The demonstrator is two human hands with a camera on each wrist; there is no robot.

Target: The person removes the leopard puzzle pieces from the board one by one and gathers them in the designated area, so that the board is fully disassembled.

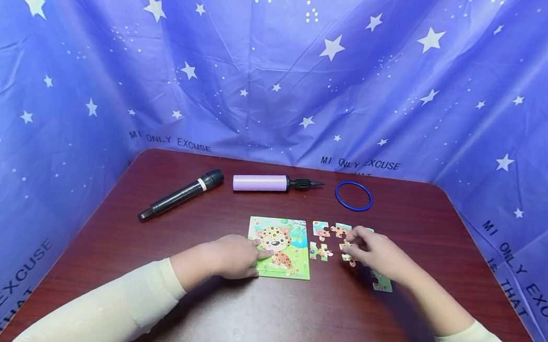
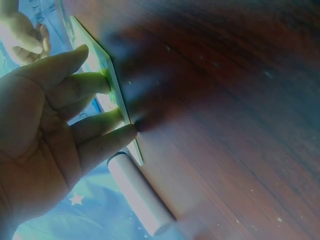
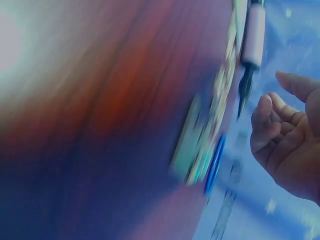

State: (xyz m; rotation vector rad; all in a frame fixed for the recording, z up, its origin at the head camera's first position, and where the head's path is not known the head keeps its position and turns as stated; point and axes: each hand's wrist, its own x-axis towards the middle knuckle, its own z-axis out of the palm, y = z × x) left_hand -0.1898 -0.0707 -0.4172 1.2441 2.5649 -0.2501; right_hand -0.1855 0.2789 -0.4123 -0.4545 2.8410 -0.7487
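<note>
A square leopard puzzle board (image 1: 298, 264) lies on the table, its picture showing a spotted cub on green grass. My left hand (image 1: 238, 256) rests on its left side, with fingertips touching the surface and edge. In the left wrist view those fingers are loosely extended along the board's edge. To the right of the board lie several loose puzzle pieces (image 1: 319, 251). Over them hovers my right hand (image 1: 382, 253), hiding some of them. The right wrist view shows its thumb apart from the bent fingers, with nothing visible between them.
Behind the board lies a purple hand pump (image 1: 260, 183) with a black nozzle. A black microphone (image 1: 178, 197) is at the left, and a blue ring (image 1: 371, 200) lies behind the pieces. A starry blue curtain (image 1: 280, 67) surrounds the reddish-brown table (image 1: 227, 314).
</note>
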